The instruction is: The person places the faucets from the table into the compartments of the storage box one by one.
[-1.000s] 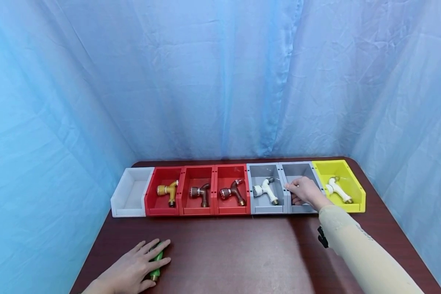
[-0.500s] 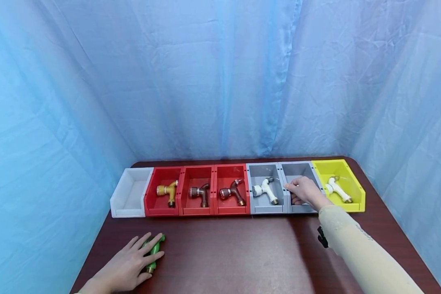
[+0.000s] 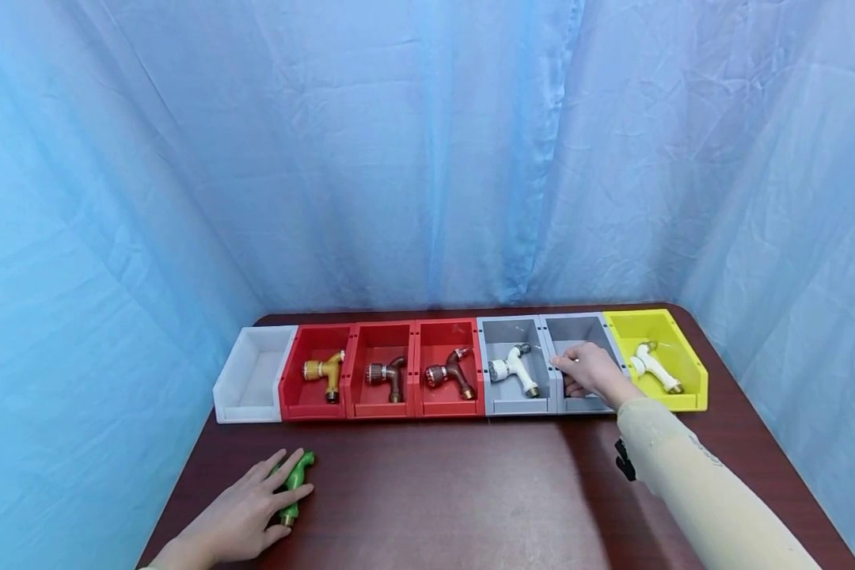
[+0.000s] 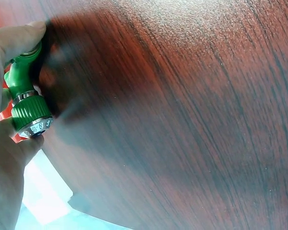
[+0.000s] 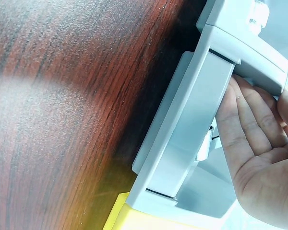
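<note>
Under my left hand (image 3: 245, 507) lies a green faucet (image 3: 296, 484) on the table. In the left wrist view, the thumb (image 4: 31, 33) reaches its threaded end and fingers come round its ridged knob (image 4: 31, 112). Two outstretched fingers cross its body in the head view. My right hand (image 3: 594, 370) reaches into a grey bin (image 3: 577, 324), second from the right. Its fingers (image 5: 249, 115) lie nearly straight against the bin's side wall, the thumb by the rim. Something small and white (image 5: 205, 144) shows inside that bin; most of it is hidden.
Bins stand side by side along the table's back: white (image 3: 256, 368), red (image 3: 381, 336), grey, yellow (image 3: 641, 328). Faucets lie in most: gold (image 3: 328, 372), brown (image 3: 456, 374), white (image 3: 518, 372), another white (image 3: 657, 368). Blue curtains (image 3: 399, 158) surround the table.
My left hand and the green faucet have shifted a little left and away from me, and more of the faucet shows. The right hand stays where it was.
</note>
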Action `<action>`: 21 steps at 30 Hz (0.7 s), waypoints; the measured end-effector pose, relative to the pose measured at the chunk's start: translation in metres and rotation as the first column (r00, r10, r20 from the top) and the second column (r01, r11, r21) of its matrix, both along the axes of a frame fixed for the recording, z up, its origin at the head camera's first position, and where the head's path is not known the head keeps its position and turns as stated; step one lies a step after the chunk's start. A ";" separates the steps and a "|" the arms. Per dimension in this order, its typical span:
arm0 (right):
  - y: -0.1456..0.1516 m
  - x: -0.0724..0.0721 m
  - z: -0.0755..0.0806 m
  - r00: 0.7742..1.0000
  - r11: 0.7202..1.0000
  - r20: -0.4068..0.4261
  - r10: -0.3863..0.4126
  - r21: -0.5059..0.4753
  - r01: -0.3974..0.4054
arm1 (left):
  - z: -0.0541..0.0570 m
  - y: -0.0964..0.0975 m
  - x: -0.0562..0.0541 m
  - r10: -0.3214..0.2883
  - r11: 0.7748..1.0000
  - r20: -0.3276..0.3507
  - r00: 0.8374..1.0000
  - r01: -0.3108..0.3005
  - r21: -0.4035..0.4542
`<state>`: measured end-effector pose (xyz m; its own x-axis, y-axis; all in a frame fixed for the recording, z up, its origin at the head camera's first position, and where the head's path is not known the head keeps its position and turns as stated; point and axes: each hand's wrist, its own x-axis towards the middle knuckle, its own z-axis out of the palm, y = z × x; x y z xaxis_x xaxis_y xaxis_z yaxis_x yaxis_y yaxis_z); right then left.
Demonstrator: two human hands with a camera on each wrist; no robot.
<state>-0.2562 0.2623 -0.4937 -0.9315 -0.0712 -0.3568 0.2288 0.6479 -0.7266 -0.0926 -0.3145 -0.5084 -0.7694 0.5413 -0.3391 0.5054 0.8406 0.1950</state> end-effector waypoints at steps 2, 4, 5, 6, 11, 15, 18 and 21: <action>0.000 0.000 0.000 1.000 1.000 -0.002 0.001 -0.008 -0.001 | 0.000 0.000 0.000 0.009 1.000 0.011 1.000 -0.009 0.000; 0.000 0.000 0.000 1.000 1.000 -0.001 -0.003 -0.014 0.003 | 0.000 0.000 0.000 0.015 1.000 0.017 1.000 -0.015 -0.001; -0.001 0.000 0.000 1.000 1.000 0.001 -0.006 -0.014 0.006 | 0.000 0.000 0.000 0.018 1.000 0.016 1.000 -0.018 -0.001; -0.001 0.000 0.000 1.000 1.000 0.001 -0.007 -0.015 0.007 | -0.001 0.000 0.000 0.018 1.000 0.009 1.000 -0.018 -0.002; 0.000 0.000 0.000 1.000 1.000 -0.001 -0.005 -0.011 0.005 | -0.002 0.000 0.000 -0.004 1.000 -0.071 0.997 0.003 -0.015; 0.000 0.000 0.000 1.000 1.000 0.005 -0.009 -0.005 0.009 | -0.002 0.000 0.000 -0.031 0.999 -0.129 0.991 0.028 -0.026; 0.000 0.000 0.000 1.000 1.000 0.005 -0.007 0.001 0.007 | -0.002 0.000 -0.001 -0.045 0.999 -0.146 0.988 0.041 -0.031; 0.000 0.000 0.001 1.000 1.000 0.003 -0.003 0.005 0.003 | -0.001 -0.002 -0.001 -0.058 0.998 -0.162 0.985 0.052 -0.037</action>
